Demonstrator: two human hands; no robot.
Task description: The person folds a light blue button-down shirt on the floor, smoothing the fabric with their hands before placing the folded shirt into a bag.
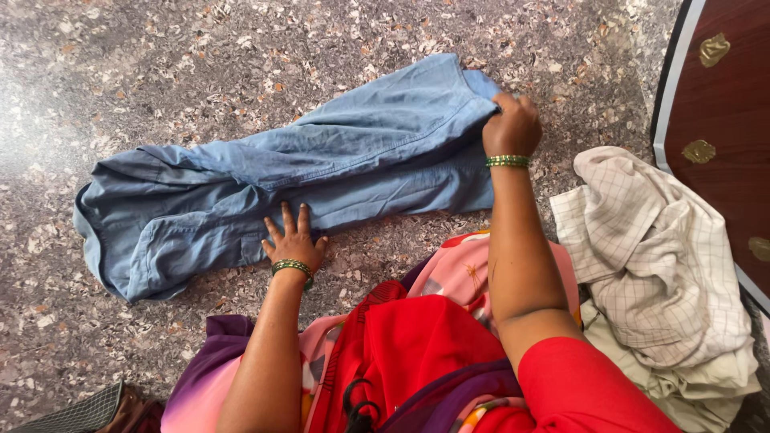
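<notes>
A light blue shirt-like garment [321, 164] lies stretched across the speckled stone floor [160, 64]. My left hand [293, 238] rests flat with spread fingers on the garment's near edge, around its middle. My right hand [512, 124] is closed on the right end of the blue garment, pinching its fabric. Both wrists wear green bangles. My red and pink clothing [433, 337] fills the lower middle of the view.
A pile of white checked cloth [658, 256] lies on the floor at my right. A dark wooden door or panel with brass fittings [722, 88] stands at the far right. A dark meshed object [80, 413] shows at the bottom left corner.
</notes>
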